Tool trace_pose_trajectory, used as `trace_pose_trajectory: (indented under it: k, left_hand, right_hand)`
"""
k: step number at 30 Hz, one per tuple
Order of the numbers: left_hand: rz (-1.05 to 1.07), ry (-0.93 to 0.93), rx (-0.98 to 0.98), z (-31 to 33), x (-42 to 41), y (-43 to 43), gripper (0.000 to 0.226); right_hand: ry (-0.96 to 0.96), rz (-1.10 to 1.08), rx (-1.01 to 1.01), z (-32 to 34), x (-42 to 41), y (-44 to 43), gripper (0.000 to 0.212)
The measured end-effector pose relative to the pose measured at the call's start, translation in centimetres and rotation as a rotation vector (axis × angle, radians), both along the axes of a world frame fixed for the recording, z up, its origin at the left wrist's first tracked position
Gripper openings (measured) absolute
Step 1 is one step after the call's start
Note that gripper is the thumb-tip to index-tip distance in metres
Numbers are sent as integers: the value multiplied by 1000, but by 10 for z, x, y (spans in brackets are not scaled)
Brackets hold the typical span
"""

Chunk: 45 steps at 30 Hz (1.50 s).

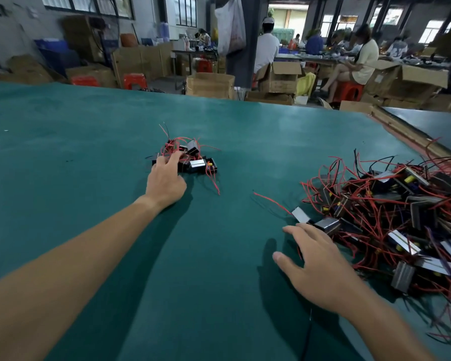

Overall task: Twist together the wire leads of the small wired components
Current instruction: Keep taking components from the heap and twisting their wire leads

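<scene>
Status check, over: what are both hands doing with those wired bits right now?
Left hand open, fingers on small pile. Right hand open, at big pile's edge. No leads being twisted. Nothing blocks either hand.

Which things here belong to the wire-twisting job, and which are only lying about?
Belong to the job:
small pile of wired components, touched by the left hand
large pile of wired components, beside the right hand

Only lying about:
green table (just the work surface)
cardboard boxes
red stools
hanging plastic bag
black cable near the right forearm
</scene>
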<state>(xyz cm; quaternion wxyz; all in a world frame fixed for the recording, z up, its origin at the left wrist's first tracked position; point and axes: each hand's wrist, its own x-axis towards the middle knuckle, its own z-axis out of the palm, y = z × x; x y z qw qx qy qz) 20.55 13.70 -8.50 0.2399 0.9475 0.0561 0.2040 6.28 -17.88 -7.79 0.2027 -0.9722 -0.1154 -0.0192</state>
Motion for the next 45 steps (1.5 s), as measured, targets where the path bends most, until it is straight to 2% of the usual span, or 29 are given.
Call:
trace_pose_trajectory:
  k: [3, 7, 10, 14, 17, 19, 22, 25, 30, 33, 35, 37, 40, 45]
  left_hand:
    - [-44, -8, -10, 0, 6, -10, 65]
    - [-2, 103, 29, 4, 17, -18, 65]
    - [40, 177, 47, 7, 25, -20, 53]
    - [-10, 18, 81, 9, 20, -23, 15]
    - [-12, -43, 67, 10, 4, -24, 11]
    - [-10, -17, 28, 15, -10, -24, 13]
    - [-79, 70, -62, 21, -32, -24, 8]
    - [-106, 22, -260, 27, -55, -26, 14]
    - [-46, -217, -835, 49, -84, -36, 37]
    - [30, -335, -1170, 67, -97, -43, 29]
    - [-32, -346, -1346, 74, -109, -52, 22]
    - [-133, -320, -1388, 71, -120, -68, 17]
    - [-213, -215, -1274, 59, -134, -98, 18]
    - [-445, 137, -1110, 45, -151, -127, 26]
  right_hand:
    - [29, -128, -29, -1, 0, 3, 66]
    - [66, -162, -51, -3, -1, 8, 70]
    - [90, -166, -59, -3, 2, 5, 69]
    - [95, -165, -75, -5, 5, 1, 70]
    - [100, -159, -58, -5, 6, -1, 70]
    - [105, -157, -46, -4, 6, -1, 69]
    - [101, -159, -19, -1, 4, -1, 68]
    - [102, -165, 9, 3, 3, 1, 67]
    - [97, -173, 52, 10, 1, 2, 63]
    - [90, -176, 79, 12, 0, 2, 60]
    - [61, -175, 110, 13, -1, 1, 57]
    - [13, -163, 170, 17, -1, 2, 52]
    - [-60, -136, 243, 19, -1, 2, 43]
    - [-52, 1, 350, 15, -4, 3, 43]
